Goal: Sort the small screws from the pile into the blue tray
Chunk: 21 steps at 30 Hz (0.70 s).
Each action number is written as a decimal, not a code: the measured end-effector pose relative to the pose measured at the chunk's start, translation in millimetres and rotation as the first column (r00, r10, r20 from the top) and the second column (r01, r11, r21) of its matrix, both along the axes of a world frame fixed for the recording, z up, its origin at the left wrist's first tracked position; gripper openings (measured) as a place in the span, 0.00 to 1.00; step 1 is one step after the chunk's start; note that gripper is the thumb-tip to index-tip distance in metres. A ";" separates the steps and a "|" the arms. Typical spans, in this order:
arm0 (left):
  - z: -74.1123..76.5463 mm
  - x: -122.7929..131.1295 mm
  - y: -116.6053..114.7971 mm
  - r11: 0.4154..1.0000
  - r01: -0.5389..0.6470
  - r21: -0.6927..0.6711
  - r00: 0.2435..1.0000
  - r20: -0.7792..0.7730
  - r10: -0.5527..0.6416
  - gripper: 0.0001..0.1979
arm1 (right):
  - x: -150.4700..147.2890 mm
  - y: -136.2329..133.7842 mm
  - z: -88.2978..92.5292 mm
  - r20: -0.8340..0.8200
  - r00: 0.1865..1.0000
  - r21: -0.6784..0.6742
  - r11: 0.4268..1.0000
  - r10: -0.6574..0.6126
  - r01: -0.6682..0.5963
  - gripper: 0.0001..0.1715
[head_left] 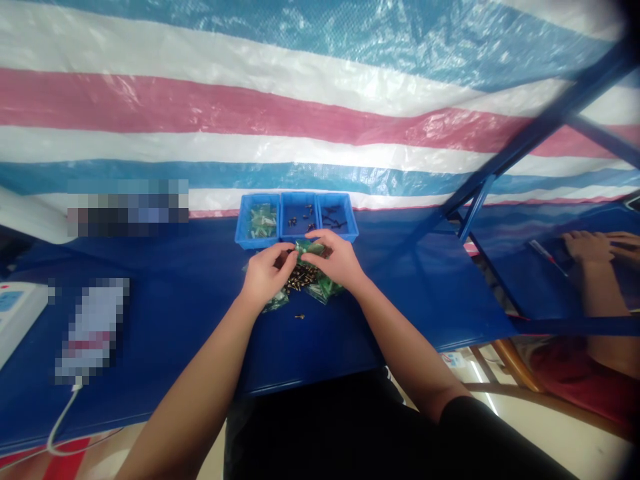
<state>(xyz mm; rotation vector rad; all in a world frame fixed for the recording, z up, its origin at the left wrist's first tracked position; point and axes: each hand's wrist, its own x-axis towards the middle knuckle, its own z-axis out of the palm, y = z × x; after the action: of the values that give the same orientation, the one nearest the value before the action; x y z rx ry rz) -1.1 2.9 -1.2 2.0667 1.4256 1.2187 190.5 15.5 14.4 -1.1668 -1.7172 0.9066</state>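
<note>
My left hand (269, 272) and my right hand (339, 259) meet above a pile on the blue table. Thumbs and fingers of both pinch a small clear-green plastic bag (303, 247) between them; what it contains is too small to make out. Under my hands lie many dark and brass-coloured screws (300, 279). More small plastic bags, one greenish bag (323, 289) on the right and one paler bag (277, 301) on the left, flank the screws. A single loose screw (299, 317) lies nearer to me.
Behind my hands stand three joined blue bins: a left bin (241, 227) with small bags, a middle bin (284, 205) with screws, a right bin (350, 217) with dark pieces. A blurred-out device (93, 327) with a white cable lies left. A blue frame (470, 207) separates another person's hands (593, 247).
</note>
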 end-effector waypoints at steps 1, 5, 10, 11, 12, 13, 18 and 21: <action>-0.2 0.0 0.2 1.000 0.000 -0.001 1.000 -0.004 0.000 0.12 | -0.4 0.6 -0.1 -0.040 0.999 -0.007 1.000 -0.017 0.016 0.24; 1.5 0.5 -0.1 1.000 0.001 -0.029 1.000 0.001 -0.001 0.09 | -2.8 4.6 -4.6 -0.201 0.978 -0.050 0.997 -0.061 0.052 0.21; 4.7 0.7 -1.2 0.999 -0.008 -0.044 0.998 0.063 0.010 0.11 | -3.9 8.3 -12.2 -0.239 0.967 -0.063 0.995 -0.092 0.079 0.15; 5.1 0.5 -1.1 0.999 -0.008 -0.042 0.996 0.084 0.011 0.12 | -3.7 8.1 -12.0 -0.223 0.971 -0.059 0.996 -0.084 0.073 0.15; 5.5 0.2 -0.9 0.999 -0.006 -0.037 0.994 0.105 0.009 0.15 | -3.5 7.5 -11.1 -0.202 0.977 -0.050 0.997 -0.071 0.062 0.14; 5.7 0.0 -0.6 0.999 0.002 -0.033 0.993 0.118 0.002 0.17 | -3.4 6.7 -9.7 -0.177 0.983 -0.038 0.998 -0.053 0.047 0.14; 5.2 0.4 0.0 0.999 0.052 -0.017 0.993 0.107 -0.050 0.12 | -5.4 1.1 -2.6 -0.115 0.992 0.008 0.999 0.044 -0.043 0.14; 4.7 1.1 -0.6 0.999 0.039 -0.036 0.996 0.086 -0.035 0.10 | -6.6 0.8 -3.8 -0.156 0.988 -0.038 0.999 -0.007 0.001 0.18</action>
<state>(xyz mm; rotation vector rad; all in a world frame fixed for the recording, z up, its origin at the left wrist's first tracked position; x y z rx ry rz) -0.1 2.3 3.5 1.9824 1.3555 1.2404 183.9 16.2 10.6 -1.0940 -1.5769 1.0051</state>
